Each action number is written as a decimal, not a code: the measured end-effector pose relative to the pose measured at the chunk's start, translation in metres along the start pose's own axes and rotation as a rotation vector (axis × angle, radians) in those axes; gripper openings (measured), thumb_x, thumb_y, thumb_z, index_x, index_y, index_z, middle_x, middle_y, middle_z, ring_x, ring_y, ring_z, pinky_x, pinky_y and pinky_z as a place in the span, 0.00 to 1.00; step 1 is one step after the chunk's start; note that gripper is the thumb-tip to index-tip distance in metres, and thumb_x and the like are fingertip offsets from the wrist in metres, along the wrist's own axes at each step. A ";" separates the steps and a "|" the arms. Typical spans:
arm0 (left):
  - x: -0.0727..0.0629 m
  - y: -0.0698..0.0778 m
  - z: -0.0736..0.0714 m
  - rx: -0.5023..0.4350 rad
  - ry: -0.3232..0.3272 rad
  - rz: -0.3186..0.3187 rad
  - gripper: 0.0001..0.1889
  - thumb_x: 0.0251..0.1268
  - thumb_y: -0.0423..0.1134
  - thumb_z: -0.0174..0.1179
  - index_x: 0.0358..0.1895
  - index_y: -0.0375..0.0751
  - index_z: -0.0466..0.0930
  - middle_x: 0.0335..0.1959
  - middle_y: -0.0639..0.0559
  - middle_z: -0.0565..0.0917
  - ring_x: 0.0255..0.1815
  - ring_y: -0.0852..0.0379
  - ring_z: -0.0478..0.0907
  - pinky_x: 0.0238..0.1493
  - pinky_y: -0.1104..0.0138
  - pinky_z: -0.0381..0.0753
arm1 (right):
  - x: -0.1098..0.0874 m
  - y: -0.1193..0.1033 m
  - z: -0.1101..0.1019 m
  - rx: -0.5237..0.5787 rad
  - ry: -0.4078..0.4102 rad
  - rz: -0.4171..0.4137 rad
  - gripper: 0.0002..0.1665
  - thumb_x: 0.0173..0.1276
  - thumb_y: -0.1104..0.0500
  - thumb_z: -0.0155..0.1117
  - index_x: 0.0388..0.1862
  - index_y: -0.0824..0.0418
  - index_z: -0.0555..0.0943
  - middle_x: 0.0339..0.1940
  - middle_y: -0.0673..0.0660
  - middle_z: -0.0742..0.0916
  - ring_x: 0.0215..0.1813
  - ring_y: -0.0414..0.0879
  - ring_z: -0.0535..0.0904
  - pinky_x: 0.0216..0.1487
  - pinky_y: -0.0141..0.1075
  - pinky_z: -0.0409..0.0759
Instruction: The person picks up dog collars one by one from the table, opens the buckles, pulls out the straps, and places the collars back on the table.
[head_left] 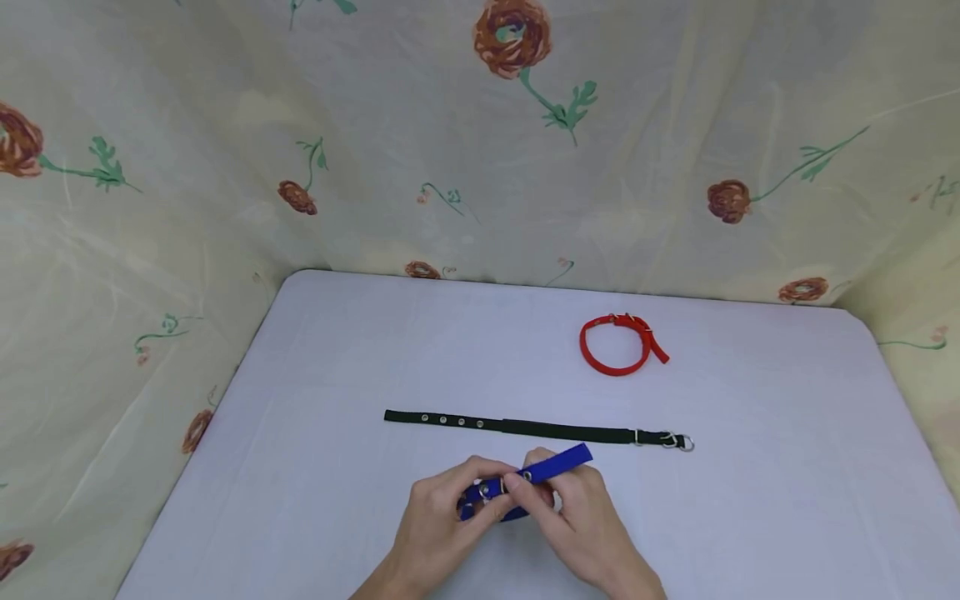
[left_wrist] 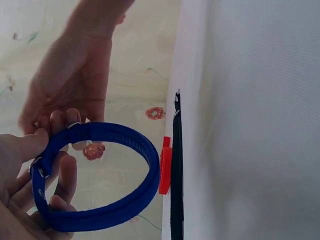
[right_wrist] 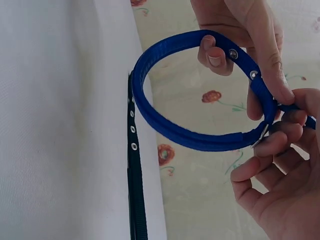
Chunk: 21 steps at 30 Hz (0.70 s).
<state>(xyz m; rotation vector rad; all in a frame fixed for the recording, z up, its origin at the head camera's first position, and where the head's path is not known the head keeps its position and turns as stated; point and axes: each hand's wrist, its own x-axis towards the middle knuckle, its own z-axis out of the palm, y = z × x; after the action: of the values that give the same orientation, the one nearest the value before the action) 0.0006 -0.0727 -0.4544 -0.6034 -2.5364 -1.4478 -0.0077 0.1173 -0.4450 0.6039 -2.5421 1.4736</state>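
Both hands hold a blue buckle collar low over the front middle of the table. Its band forms a loop, which shows whole in the left wrist view, with metal eyelets along part of the strap. My left hand pinches the strap near the eyelets and buckle. On the other side, my right hand grips it close to the buckle, and the strap's free end sticks out past these fingers toward the upper right. In the right wrist view a metal ring shows at the right fingertips.
Just beyond the hands, a dark collar lies stretched out flat, eyelets at its left, buckle and ring at its right. Farther back right lies a red collar, buckled into a loop. Flower-patterned cloth hangs around the white table.
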 end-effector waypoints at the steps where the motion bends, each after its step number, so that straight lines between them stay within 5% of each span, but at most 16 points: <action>1: 0.000 0.000 0.000 -0.005 0.003 -0.008 0.11 0.72 0.47 0.72 0.51 0.50 0.87 0.43 0.57 0.94 0.41 0.70 0.88 0.39 0.73 0.89 | 0.000 0.000 0.000 -0.007 -0.004 0.006 0.17 0.82 0.59 0.64 0.29 0.45 0.76 0.22 0.36 0.71 0.27 0.27 0.67 0.29 0.25 0.66; 21: 0.000 0.001 0.002 -0.067 0.010 -0.111 0.12 0.73 0.50 0.72 0.51 0.50 0.86 0.43 0.51 0.95 0.42 0.63 0.92 0.41 0.73 0.90 | -0.002 0.001 -0.001 0.051 0.021 0.077 0.18 0.84 0.63 0.57 0.31 0.48 0.78 0.23 0.39 0.82 0.28 0.30 0.74 0.31 0.28 0.75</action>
<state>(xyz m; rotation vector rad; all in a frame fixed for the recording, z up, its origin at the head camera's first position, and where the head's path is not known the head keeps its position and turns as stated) 0.0013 -0.0709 -0.4546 -0.4698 -2.5599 -1.5733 -0.0066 0.1190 -0.4460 0.5003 -2.5464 1.5651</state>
